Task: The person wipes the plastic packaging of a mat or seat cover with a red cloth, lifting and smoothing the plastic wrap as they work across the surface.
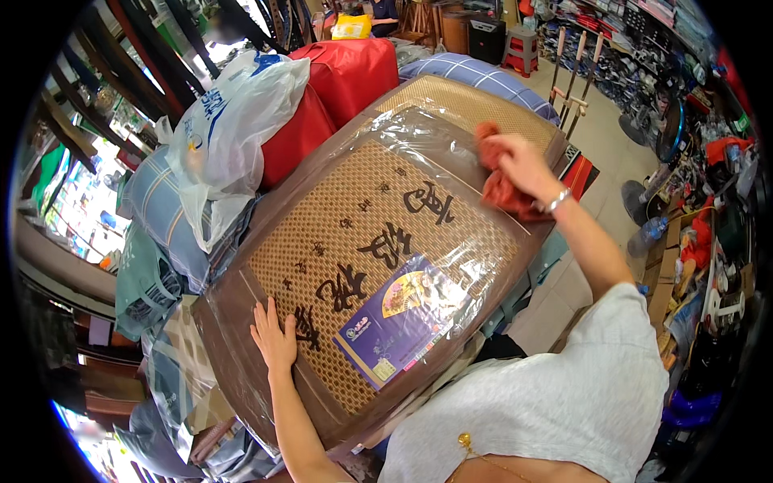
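Note:
A large woven mat (326, 205) in a clear plastic wrapper lies before me, with a brown border and big black brush-style characters. My left hand (276, 335) rests palm down on the wrapper near its left edge, fingers somewhat apart, holding nothing. Gripped in my right hand (524, 164) is a crumpled red cloth (501, 192), over the brown border on the far right side. That hand and the cloth are slightly blurred. A purple printed insert (386, 338) shows under the plastic on the side near my body. Beyond it lies another tan woven mat (435, 90).
A red bag (356, 78), a white plastic carrier bag (241, 115) and a blue plaid pillow-like pack (175, 205) crowd the left. A blue checked bundle (477, 81) lies behind. Tiled floor (604, 127), fans (634, 202) and packed shelves stand right. A seated person (384, 12) is partly visible.

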{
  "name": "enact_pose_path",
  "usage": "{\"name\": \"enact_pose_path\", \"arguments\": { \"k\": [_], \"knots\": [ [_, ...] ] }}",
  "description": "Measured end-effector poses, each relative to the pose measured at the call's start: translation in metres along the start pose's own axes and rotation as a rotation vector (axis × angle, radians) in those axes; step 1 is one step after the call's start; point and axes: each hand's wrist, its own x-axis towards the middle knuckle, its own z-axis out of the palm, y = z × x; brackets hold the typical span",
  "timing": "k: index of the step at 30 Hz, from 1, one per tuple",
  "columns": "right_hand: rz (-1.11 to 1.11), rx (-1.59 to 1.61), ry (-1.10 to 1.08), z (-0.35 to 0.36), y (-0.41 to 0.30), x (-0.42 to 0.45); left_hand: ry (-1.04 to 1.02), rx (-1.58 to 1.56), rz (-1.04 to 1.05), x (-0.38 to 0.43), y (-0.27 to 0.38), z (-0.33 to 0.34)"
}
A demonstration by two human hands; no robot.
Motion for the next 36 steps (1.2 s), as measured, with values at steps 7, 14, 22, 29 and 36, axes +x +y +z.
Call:
{"name": "enact_pose_path", "arguments": {
  "k": [7,14,22,29,36],
  "knots": [
    [-0.77,0.143,-0.229,0.07,-0.201,-0.14,0.017,0.046,0.034,0.006,-0.003,0.005],
    [-0.129,-0.168,0.045,0.026,-0.015,-0.067,0.027,0.01,0.01,-0.002,-0.007,0.003],
    [-0.076,-0.031,-0.164,-0.053,-0.02,-0.037,0.016,0.026,0.01,0.002,0.0,0.002],
    [-0.82,0.189,-0.165,0.075,-0.209,-0.172,0.042,0.021,0.038,0.007,-0.009,0.01],
    [-0.278,-0.088,0.096,0.016,-0.048,-0.101,0.041,0.062,0.03,0.004,-0.022,0.012]
  ]
}}
